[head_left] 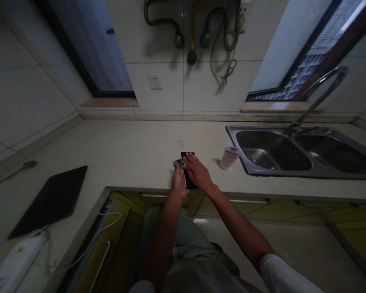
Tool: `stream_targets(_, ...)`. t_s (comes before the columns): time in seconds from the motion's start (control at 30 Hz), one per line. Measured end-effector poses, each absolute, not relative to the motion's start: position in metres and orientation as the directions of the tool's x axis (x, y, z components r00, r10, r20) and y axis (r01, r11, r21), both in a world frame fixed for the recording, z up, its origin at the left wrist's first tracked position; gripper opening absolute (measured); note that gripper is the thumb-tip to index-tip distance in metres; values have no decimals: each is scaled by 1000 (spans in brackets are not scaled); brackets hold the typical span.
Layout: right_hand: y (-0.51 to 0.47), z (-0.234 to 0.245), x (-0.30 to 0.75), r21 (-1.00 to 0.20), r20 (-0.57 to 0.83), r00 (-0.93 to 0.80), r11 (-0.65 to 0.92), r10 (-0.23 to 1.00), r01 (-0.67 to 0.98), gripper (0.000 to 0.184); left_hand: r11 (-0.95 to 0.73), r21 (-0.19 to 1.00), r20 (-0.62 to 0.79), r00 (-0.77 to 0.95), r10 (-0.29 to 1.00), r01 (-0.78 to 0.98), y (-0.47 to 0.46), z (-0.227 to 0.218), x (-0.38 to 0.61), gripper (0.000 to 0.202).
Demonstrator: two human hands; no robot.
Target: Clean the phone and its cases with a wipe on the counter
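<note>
Both hands meet at frame centre on a black phone (188,156), flat dark slab, looks like a phone, can't confirm. Left hand (178,181) curls round its left edge, fingers bent, thumb side against the slab, gripping. Right hand (199,173) lies on top, palm down, fingers mostly straight and only slightly spread, tips reaching the far end. Hands touch each other, side by side, most of the phone covered; only the top end and a strip between the hands show.

Phone sits on the pale counter (134,150), close to its front edge, centre of frame. Whether it rests flat or is lifted a bit, can't tell. Long axis runs bottom to top of frame, tilted slightly, far end pointing up toward the tiled back wall. Which end is its top, not readable.

Right of the hands, near but apart: small white cup (228,158), upright. Further right the steel double sink (308,174) with curved faucet (321,93). Lower left: black board (50,200) lying flat, white cable (88,244) beside it. Wall socket (155,81) upper centre, hoses (213,28) hanging at top
</note>
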State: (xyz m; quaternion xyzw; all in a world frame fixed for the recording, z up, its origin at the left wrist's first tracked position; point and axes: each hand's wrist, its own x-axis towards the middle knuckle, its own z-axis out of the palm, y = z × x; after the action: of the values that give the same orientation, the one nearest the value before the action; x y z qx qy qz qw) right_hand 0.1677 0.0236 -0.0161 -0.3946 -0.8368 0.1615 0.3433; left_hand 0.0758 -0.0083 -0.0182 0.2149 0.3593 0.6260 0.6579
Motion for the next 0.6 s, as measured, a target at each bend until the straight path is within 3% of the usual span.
stream_targets(0.2, -2, -27, 175, -348, 451, -611, 759, 651, 551, 54, 220, 429, -286, 100, 953, -876, -10, -20, 78, 70)
stream_targets(0.33, -18, -25, 190, -235, 418, -719, 830, 555, 505, 63, 284, 267, -323, 192, 927, -921, -8, -21, 78, 71)
stream_targets(0.6, -24, -22, 217, -186, 375, -740, 827, 559, 530, 65, 271, 329, -355, 147, 923, -905, -13, -19, 76, 53)
